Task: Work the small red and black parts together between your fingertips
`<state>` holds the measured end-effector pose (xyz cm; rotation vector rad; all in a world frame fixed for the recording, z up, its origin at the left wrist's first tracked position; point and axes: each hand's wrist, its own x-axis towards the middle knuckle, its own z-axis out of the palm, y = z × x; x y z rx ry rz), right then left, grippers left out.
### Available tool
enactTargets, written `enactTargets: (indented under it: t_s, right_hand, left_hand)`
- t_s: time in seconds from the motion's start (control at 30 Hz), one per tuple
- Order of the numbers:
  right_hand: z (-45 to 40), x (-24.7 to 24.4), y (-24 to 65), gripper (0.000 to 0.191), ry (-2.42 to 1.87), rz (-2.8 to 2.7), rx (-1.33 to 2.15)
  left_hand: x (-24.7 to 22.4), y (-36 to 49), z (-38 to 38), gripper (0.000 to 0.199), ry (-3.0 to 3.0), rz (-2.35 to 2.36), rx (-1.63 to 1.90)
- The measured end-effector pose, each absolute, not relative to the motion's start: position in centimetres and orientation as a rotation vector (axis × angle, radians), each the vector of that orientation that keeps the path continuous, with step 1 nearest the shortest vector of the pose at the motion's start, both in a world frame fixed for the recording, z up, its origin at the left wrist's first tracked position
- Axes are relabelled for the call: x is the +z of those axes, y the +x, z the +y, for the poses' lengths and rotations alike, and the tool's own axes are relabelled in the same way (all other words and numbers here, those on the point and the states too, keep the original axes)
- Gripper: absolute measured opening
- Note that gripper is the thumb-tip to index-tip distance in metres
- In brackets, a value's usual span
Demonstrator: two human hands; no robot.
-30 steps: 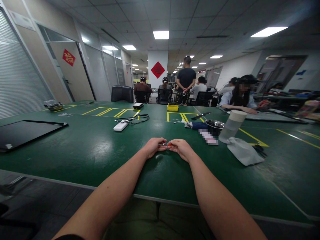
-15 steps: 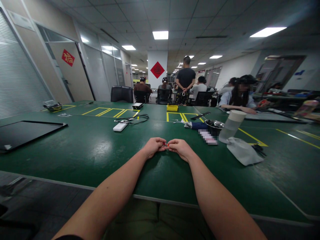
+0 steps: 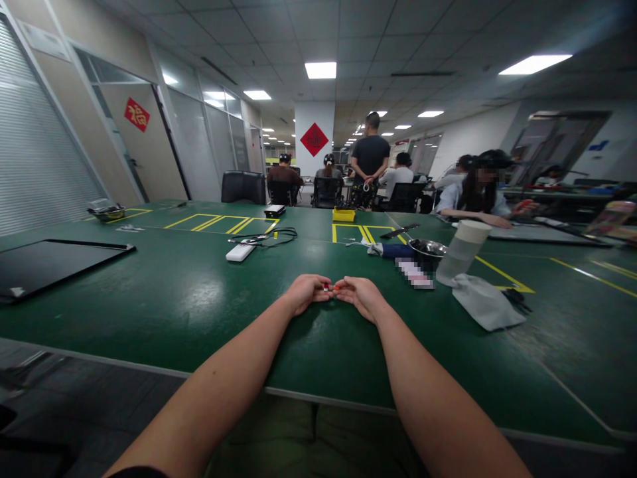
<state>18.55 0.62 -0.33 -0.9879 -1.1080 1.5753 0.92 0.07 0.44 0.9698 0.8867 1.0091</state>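
Note:
Just above the green table (image 3: 164, 312), my two hands meet with their fingertips close together. My left hand (image 3: 304, 293) is closed in a pinch on a small dark-red piece (image 3: 326, 287) that shows some white. Between the thumb and fingers of my right hand (image 3: 361, 295) sits a small orange piece (image 3: 337, 288). Both pieces are too small for me to tell their kind. The fingers partly cover them, and I cannot tell whether the two pieces touch.
A white power bank-like block (image 3: 239, 251) with black cables (image 3: 273, 237) lies ahead on the left. To the right stand a metal bowl (image 3: 426, 248), a translucent cylinder (image 3: 462, 252) and a pale cloth pouch (image 3: 485, 302). A yellow box (image 3: 343, 214) is farther back. A person (image 3: 480, 186) sits at right.
My fingers have shifted slightly around the small pieces, and white now shows on the red one. My arms are in nearly the same place.

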Motion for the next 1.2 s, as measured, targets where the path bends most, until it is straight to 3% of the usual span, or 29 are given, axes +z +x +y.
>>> enactTargets:
  t_s: [0.13,0.53,1.03,1.2]
  right_hand:
    - [0.01,-0.01,18.38,0.008,-0.994,-1.200,1.519]
    - [0.01,-0.46,18.37,0.017,-0.998,-1.290,1.432]
    - [0.08,-0.34,18.41,0.013,-0.986,-1.260,1.459]
    - [0.43,-0.35,18.55,0.030,-0.949,-1.179,1.548]
  left_hand:
    - [0.12,0.89,0.04,0.026,1.017,0.881,0.997]
    - [-0.27,1.03,0.11,0.030,1.137,0.924,0.998]
    - [0.20,0.91,-0.08,0.022,1.022,0.871,1.002]
    - [0.44,0.87,-0.25,0.028,1.002,0.867,1.021]
